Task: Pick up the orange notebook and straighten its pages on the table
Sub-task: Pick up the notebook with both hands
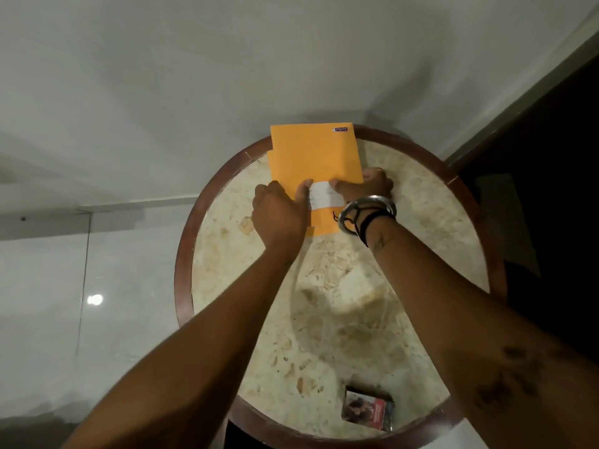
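From the head view, the orange notebook (316,163) stands roughly on edge at the far side of the round marble-topped bench (340,303), its cover facing the camera and its top reaching past the bench's dark wooden rim; whether its lower edge actually touches the stone is hidden behind the wrists. The left hand (278,215) is closed on the notebook's left side, thumb laid across the front cover beside a white label (324,196) and the other fingers out of sight behind. The right hand (366,186), with a metal bangle (366,213) and dark bands at the wrist, pinches the right side the same way, thumb on the front near the label. A second orange edge shows offset along the left side and at the lower left corner, which suggests the covers or pages are not yet squared. The notebook looks thin and light, with a soft paper cover that will bow easily if squeezed in the middle, so holding it by both side edges, loosely enough for the leaves to slide, seems the right grip for tapping the lower edge on the bench. The smooth stone may let it skid. A small printed packet (368,408) lies at the near edge, well apart.
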